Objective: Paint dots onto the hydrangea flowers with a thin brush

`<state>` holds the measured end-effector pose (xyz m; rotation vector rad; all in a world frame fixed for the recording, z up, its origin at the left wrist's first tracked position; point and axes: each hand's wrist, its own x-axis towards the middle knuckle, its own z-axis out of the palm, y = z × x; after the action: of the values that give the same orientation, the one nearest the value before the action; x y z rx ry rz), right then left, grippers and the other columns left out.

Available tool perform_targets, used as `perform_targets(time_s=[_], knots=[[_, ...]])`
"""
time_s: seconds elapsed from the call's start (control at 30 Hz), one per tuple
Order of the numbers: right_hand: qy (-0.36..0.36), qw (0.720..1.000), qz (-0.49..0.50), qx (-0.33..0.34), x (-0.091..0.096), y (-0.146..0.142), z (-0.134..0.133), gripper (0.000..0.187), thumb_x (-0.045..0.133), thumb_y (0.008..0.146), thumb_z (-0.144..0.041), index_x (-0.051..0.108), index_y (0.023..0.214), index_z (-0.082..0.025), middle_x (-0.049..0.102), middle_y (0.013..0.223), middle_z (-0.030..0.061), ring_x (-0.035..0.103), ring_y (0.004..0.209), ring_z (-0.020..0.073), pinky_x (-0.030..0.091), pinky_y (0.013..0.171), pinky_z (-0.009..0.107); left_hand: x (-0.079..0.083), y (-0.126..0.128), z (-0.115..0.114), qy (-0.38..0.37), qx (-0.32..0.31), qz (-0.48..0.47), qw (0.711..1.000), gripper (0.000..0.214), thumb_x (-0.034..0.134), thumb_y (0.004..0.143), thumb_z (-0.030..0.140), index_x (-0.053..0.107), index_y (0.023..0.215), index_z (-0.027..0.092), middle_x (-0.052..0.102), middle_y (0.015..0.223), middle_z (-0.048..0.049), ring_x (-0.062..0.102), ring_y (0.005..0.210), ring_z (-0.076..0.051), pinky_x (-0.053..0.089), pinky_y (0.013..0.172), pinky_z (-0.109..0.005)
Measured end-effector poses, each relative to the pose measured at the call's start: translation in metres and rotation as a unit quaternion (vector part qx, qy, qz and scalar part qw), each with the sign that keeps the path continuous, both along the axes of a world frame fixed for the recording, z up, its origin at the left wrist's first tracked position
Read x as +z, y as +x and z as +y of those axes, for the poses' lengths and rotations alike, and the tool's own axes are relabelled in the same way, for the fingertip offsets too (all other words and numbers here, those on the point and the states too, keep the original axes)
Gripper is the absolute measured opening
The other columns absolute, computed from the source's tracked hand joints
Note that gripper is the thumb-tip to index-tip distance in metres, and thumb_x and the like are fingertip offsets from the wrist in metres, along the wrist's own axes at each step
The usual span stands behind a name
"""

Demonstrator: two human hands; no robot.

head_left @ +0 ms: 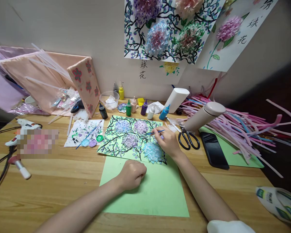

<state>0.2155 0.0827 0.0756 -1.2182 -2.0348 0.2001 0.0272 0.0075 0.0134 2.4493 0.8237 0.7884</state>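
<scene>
My right hand (169, 141) pinches a thin blue paintbrush (161, 131) over the upper right part of a green flower picture (116, 152). Dark branches, small purple and blue dabs, and several puffy flowers in blue, purple and light blue cover this sheet. The brush tip points left, close to the upper purple flower (140, 126). Below the right hand lies the light blue flower (153, 152). My left hand (132, 174) is a closed fist resting on a plain green sheet (150, 200), just below the picture's lower edge. Nothing shows in it.
Paint bottles (128, 108) stand behind the picture. Left are a paint-spotted paper (75, 129) with a second brush, paint caps (92, 142) and a glue gun (13, 139). Right are scissors (189, 139), a tumbler (203, 116), a phone (214, 150), pipe cleaners (242, 129) and tape (278, 204).
</scene>
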Motion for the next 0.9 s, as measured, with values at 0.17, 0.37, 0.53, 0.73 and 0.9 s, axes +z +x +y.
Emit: perform_targets(time_s=[0.17, 0.37, 0.53, 0.73, 0.9], knots=[[-0.002, 1.000, 0.007, 0.000, -0.001, 0.001, 0.001, 0.021, 0.042, 0.090, -0.020, 0.057, 0.075, -0.019, 0.066, 0.075, 0.0047, 0.060, 0.075, 0.0175, 0.045, 0.070, 0.030, -0.002, 0.000, 0.000, 0.000, -0.002, -0.012, 1.000, 0.013, 0.035, 0.056, 0.005, 0.034, 0.054, 0.019, 0.039, 0.047, 0.0029, 0.036, 0.045, -0.011, 0.024, 0.048, -0.023], [0.016, 1.000, 0.020, -0.010, -0.002, 0.003, 0.004, 0.020, 0.044, 0.090, -0.020, 0.058, 0.075, -0.019, 0.066, 0.075, 0.0044, 0.061, 0.074, 0.0175, 0.045, 0.068, 0.029, -0.004, 0.000, 0.000, 0.004, -0.004, -0.021, 1.000, 0.014, 0.035, 0.055, 0.005, 0.035, 0.054, 0.019, 0.039, 0.046, 0.0029, 0.035, 0.045, -0.012, 0.022, 0.047, -0.024], [0.018, 0.999, 0.026, -0.006, -0.001, 0.003, 0.004, 0.021, 0.045, 0.089, -0.020, 0.058, 0.074, -0.019, 0.066, 0.075, 0.0038, 0.061, 0.075, 0.0171, 0.045, 0.069, 0.029, -0.002, 0.000, 0.001, 0.003, -0.006, -0.025, 1.000, 0.014, 0.036, 0.055, 0.005, 0.035, 0.053, 0.019, 0.039, 0.046, 0.0027, 0.035, 0.045, -0.012, 0.023, 0.047, -0.024], [0.028, 0.999, 0.029, -0.023, 0.003, 0.009, 0.005, 0.021, 0.044, 0.090, -0.019, 0.059, 0.074, -0.019, 0.066, 0.074, 0.0032, 0.060, 0.074, 0.0168, 0.045, 0.070, 0.029, -0.003, 0.000, 0.000, 0.005, -0.002, -0.039, 0.999, 0.014, 0.035, 0.054, 0.005, 0.034, 0.053, 0.019, 0.038, 0.046, 0.0028, 0.034, 0.044, -0.012, 0.023, 0.046, -0.024], [0.037, 0.999, 0.024, -0.027, 0.003, 0.012, 0.005, 0.022, 0.044, 0.090, -0.020, 0.059, 0.074, -0.019, 0.065, 0.073, 0.0031, 0.060, 0.074, 0.0168, 0.044, 0.071, 0.030, -0.002, 0.000, 0.000, 0.007, 0.000, -0.042, 0.999, 0.013, 0.035, 0.055, 0.005, 0.034, 0.053, 0.019, 0.038, 0.046, 0.0028, 0.034, 0.044, -0.011, 0.022, 0.046, -0.023]])
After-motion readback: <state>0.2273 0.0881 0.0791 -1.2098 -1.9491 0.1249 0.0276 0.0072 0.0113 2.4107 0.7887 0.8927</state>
